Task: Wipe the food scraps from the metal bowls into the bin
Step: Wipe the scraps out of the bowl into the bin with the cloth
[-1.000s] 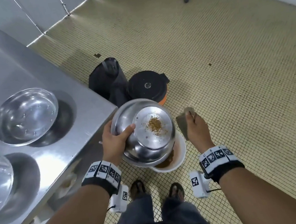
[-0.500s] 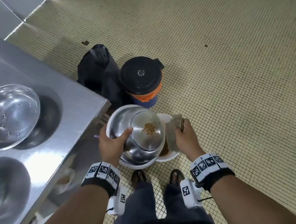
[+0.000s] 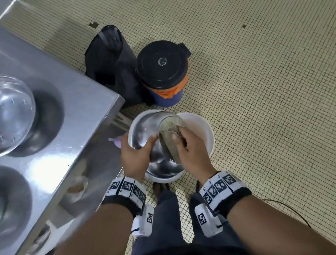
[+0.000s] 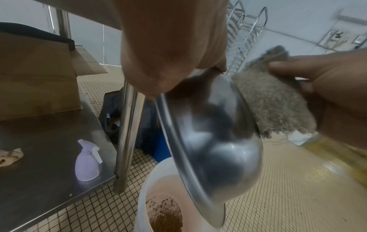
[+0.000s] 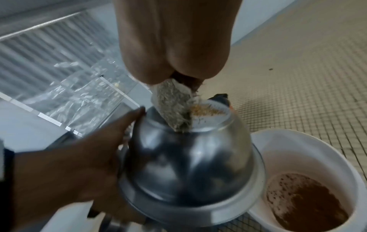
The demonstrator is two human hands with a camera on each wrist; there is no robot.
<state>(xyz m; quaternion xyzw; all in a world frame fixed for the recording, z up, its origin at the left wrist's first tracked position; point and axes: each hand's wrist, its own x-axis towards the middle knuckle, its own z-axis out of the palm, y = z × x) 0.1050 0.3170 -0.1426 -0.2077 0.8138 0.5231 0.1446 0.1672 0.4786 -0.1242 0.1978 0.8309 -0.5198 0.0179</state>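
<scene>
While my left hand (image 3: 133, 156) grips the tilted metal bowl (image 3: 153, 137) by its rim over the white bin (image 3: 203, 132), my right hand (image 3: 192, 149) clutches a scouring pad (image 3: 169, 135), pressing it against the bowl's scraps (image 5: 206, 111).

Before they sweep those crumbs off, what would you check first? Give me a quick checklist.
1. Left hand grips the metal bowl: ok.
2. Right hand holds the scouring pad: ok.
3. Pad touches the upturned base beside the scraps: ok.
4. Bowl over the white bin: partly; bin sits to its right. Not ok for scraps falling left.
5. Bowl tilted toward bin: cannot tell.
</scene>
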